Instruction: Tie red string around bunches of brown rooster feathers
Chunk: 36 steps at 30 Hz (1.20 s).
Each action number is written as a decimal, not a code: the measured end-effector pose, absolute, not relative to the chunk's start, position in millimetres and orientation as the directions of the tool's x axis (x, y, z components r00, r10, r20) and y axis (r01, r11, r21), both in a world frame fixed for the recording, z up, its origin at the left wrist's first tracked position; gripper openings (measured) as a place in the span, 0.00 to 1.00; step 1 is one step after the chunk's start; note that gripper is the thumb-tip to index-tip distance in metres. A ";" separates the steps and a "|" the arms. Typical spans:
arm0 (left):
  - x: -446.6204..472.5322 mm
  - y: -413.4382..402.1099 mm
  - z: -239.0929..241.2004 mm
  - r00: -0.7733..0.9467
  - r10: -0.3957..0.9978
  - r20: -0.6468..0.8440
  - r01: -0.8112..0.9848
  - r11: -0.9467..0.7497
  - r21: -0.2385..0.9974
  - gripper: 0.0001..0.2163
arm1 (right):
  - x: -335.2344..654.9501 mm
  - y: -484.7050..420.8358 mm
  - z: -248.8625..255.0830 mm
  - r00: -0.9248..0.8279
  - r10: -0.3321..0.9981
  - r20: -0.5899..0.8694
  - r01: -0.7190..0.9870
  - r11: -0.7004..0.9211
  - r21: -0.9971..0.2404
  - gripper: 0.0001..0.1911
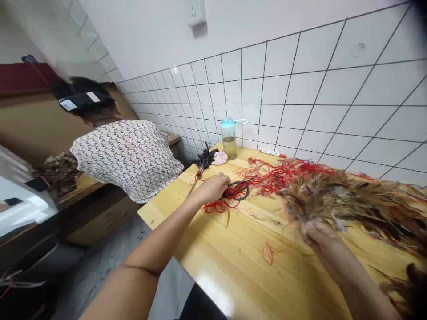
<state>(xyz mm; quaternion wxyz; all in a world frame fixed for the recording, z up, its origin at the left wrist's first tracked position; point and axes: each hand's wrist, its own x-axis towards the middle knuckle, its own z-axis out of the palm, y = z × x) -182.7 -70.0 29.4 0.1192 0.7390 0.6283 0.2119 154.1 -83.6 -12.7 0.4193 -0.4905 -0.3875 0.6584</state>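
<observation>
My left hand (216, 186) reaches over the table with curled fingers closed at a pair of black-handled scissors (245, 192). Its blades are hidden, and loops of red string (216, 206) lie around and under it. Low on the right, my right hand (316, 234) pinches the lower end of a bunch of brown feathers (305, 198); the feathers fan upward, a little blurred. Behind that bunch spreads a long pile of brown and dark feathers (376, 200). Tangled red string (283, 173) covers the table between my hands.
A water bottle (228, 140) with a light blue lid stands near the tiled wall, beside a crumpled pinkish wad (220, 157) and a black feather duster (205, 160). A red-and-white marker (273, 154) lies along the wall. A person (123, 151) in a patterned shirt sits at the left.
</observation>
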 end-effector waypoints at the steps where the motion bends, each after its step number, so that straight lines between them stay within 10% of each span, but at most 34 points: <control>1: -183.4 -63.0 28.9 0.125 0.976 0.177 0.923 -0.180 0.341 0.08 | 146.7 -81.7 -10.8 -0.203 0.926 -0.318 -0.176 -0.354 -0.919 0.23; 14: -170.1 49.1 -16.3 -0.089 0.985 0.145 0.965 0.050 0.256 0.09 | 113.8 -58.9 -61.9 -0.329 0.889 -0.319 -0.479 -0.448 -0.754 0.19; 23: -215.5 59.4 -28.6 -0.316 0.828 0.464 0.912 0.129 0.390 0.07 | 109.6 -67.1 -61.6 -0.414 0.861 -0.294 -0.454 -0.475 -0.754 0.20; 30: -150.6 42.1 -18.1 0.145 0.870 0.472 0.875 -0.335 0.349 0.09 | 109.2 -67.2 -62.8 -0.367 0.851 -0.375 -0.486 -0.520 -0.703 0.23; 36: -133.5 41.2 -33.9 0.176 0.947 0.268 0.932 -0.248 0.265 0.08 | 108.4 -67.7 -60.9 -0.371 0.875 -0.309 -0.452 -0.461 -0.763 0.22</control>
